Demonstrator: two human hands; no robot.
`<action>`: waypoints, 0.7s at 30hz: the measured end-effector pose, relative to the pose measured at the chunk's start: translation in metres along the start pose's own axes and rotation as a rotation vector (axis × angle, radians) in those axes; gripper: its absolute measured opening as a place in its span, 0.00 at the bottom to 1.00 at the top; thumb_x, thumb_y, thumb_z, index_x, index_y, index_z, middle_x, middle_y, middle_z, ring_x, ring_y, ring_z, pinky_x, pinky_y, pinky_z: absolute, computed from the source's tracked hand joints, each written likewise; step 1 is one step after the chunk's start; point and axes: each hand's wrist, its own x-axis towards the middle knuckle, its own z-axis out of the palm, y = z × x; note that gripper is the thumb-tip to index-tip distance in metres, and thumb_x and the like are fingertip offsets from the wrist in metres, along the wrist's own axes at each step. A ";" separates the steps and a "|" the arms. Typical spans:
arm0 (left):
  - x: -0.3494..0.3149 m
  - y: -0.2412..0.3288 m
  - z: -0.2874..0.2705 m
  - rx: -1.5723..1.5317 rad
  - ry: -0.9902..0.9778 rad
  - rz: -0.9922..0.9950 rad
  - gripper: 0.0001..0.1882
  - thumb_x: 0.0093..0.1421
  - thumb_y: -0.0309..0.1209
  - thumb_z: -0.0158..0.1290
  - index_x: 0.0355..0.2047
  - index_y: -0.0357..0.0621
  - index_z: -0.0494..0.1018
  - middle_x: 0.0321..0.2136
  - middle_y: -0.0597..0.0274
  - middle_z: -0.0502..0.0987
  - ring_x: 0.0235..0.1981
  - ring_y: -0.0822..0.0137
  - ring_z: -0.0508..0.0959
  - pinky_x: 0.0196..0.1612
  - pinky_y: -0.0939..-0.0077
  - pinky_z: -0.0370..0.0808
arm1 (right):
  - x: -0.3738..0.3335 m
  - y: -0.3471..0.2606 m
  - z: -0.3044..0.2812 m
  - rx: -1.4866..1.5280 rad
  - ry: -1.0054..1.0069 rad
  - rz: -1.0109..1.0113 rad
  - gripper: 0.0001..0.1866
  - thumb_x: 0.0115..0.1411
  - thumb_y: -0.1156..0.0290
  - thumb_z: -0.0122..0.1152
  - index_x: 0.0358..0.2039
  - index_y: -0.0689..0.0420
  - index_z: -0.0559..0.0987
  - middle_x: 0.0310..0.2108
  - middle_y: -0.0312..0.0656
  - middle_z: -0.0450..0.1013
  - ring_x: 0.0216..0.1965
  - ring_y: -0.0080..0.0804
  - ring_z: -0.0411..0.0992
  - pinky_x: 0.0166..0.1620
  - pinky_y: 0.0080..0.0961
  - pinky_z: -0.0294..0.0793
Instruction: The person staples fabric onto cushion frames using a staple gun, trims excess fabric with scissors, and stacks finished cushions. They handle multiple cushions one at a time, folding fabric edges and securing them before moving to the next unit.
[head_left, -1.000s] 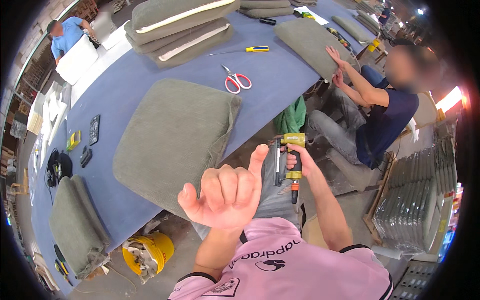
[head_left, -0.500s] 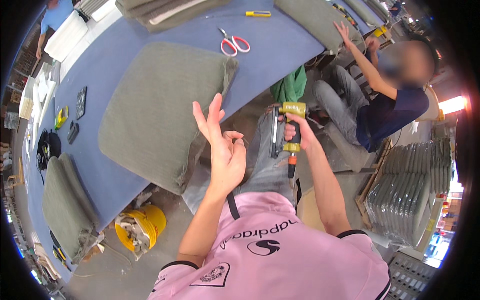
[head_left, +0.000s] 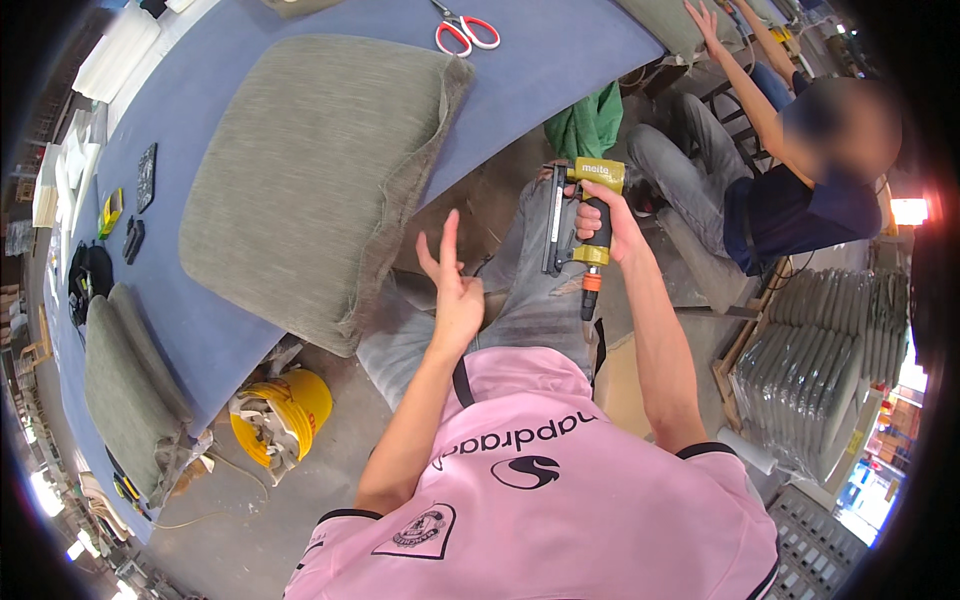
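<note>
My right hand [head_left: 615,225] is wrapped round the black grip of an olive-yellow pneumatic staple gun [head_left: 600,172], held above my lap. The gun's dark magazine points away to the left, and an orange-and-black air fitting hangs below the grip. My left hand [head_left: 458,305] is raised over my legs with two fingers stretched out and nothing visible in it. Nearest to it lies a large grey-green upholstered seat cushion [head_left: 310,180], apart from the fingers. The cushion rests on the blue-topped table [head_left: 520,110], overhanging its edge, with loose fabric along its right side.
Red-handled scissors [head_left: 465,37] lie beyond the cushion. More cushions [head_left: 130,385] stand at the table's left end, above a yellow bucket [head_left: 315,400] of scraps. A co-worker [head_left: 800,210] sits at right, near wrapped stacked cushions [head_left: 800,370] and a green cloth [head_left: 588,122].
My left hand has drawn back from the cushion toward my body. The staple gun has shifted slightly up and right in my right hand. The table and cushion appear higher in view.
</note>
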 end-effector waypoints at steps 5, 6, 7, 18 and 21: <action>0.031 -0.076 -0.012 -0.316 0.057 -0.465 0.56 0.61 0.12 0.52 0.85 0.75 0.54 0.84 0.43 0.32 0.72 0.61 0.64 0.62 0.72 0.72 | -0.002 0.003 -0.005 0.021 0.024 -0.006 0.17 0.79 0.59 0.61 0.54 0.61 0.79 0.19 0.25 0.61 0.19 0.16 0.59 0.25 0.20 0.63; 0.038 -0.086 -0.015 -0.366 0.076 -0.483 0.51 0.66 0.18 0.59 0.84 0.73 0.55 0.83 0.45 0.35 0.72 0.62 0.65 0.63 0.70 0.72 | -0.002 0.001 -0.005 0.021 0.012 -0.009 0.17 0.79 0.59 0.61 0.54 0.61 0.79 0.19 0.25 0.61 0.19 0.16 0.59 0.25 0.20 0.63; 0.044 -0.095 -0.016 -0.377 0.113 -0.507 0.49 0.68 0.22 0.62 0.84 0.72 0.55 0.83 0.45 0.35 0.69 0.65 0.67 0.63 0.69 0.73 | -0.001 0.001 -0.005 0.021 0.001 -0.013 0.17 0.79 0.59 0.60 0.54 0.61 0.78 0.19 0.25 0.61 0.19 0.16 0.60 0.25 0.20 0.63; 0.075 -0.115 -0.043 -0.484 0.087 -0.534 0.20 0.81 0.50 0.54 0.60 0.52 0.82 0.53 0.67 0.87 0.45 0.78 0.80 0.47 0.79 0.73 | 0.001 0.001 -0.009 0.035 0.009 0.004 0.17 0.77 0.57 0.63 0.54 0.58 0.80 0.20 0.24 0.59 0.19 0.16 0.58 0.26 0.22 0.62; 0.090 -0.144 -0.061 -0.575 0.111 -0.519 0.21 0.82 0.47 0.49 0.65 0.52 0.79 0.55 0.63 0.88 0.45 0.74 0.81 0.46 0.73 0.74 | -0.002 0.000 -0.003 0.022 0.017 -0.001 0.18 0.78 0.56 0.63 0.54 0.58 0.80 0.20 0.24 0.59 0.19 0.17 0.58 0.26 0.22 0.63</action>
